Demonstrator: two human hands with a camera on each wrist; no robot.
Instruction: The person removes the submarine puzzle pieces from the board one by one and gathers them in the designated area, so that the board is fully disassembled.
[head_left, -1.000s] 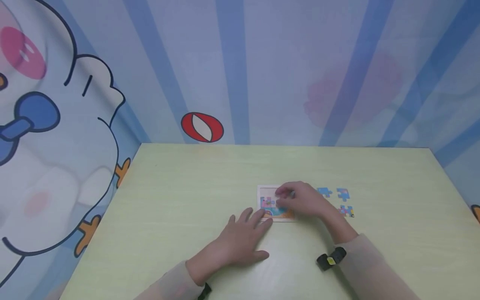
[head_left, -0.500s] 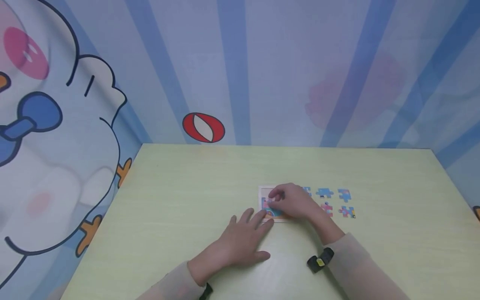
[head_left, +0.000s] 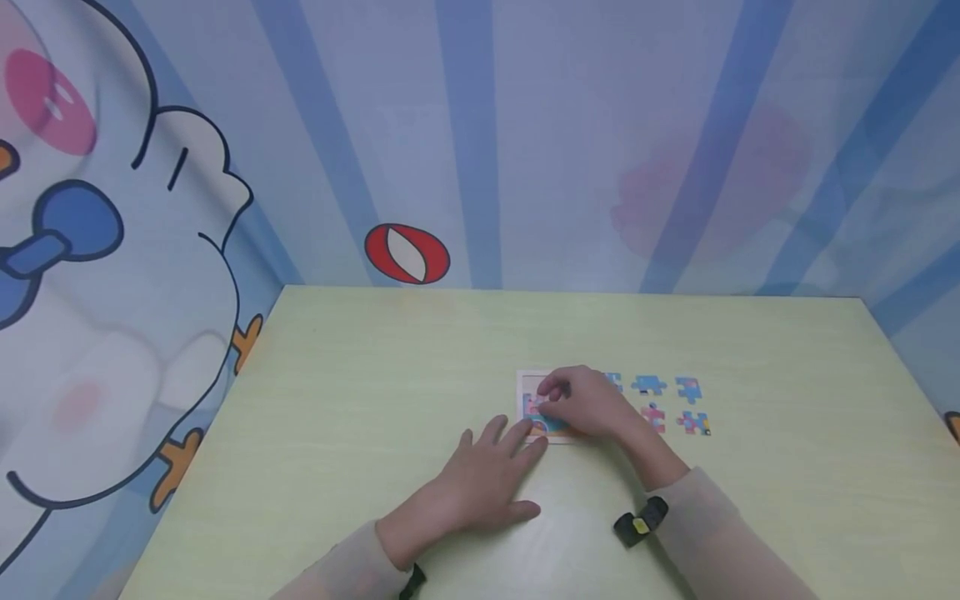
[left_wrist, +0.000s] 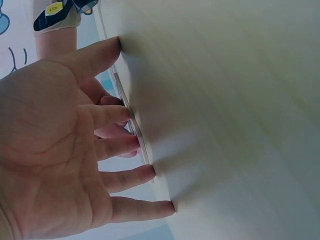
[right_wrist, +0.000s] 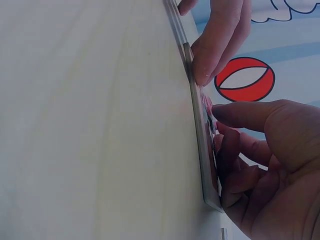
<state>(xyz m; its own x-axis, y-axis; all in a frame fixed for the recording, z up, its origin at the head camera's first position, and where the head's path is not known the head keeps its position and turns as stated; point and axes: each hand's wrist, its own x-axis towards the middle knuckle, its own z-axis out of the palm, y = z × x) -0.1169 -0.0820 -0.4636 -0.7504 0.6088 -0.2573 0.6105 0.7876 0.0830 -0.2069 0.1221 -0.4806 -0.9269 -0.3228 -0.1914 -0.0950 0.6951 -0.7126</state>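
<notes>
The puzzle tray (head_left: 521, 390) lay flat on the desk (head_left: 390, 367), beneath the right fingers and just ahead of the left; a pink piece (head_left: 532, 406) showed inside it, beside the right fingertips. The right hand (head_left: 588, 403) had its thumb and fingers bent over the tray; from my distant station I could not tell whether they pinched a piece or merely pressed one. The left hand (head_left: 483, 479) was spread wide, fingers straight and grasping nothing, some tips at the tray's near left corner. The step in hand, I judged, was seating a piece: I favoured bracing the rim with the left fingertips, matching tab to socket, then pressing level without forcing. Loose pieces (head_left: 649, 385) lay rightward of the right fingers.
</notes>
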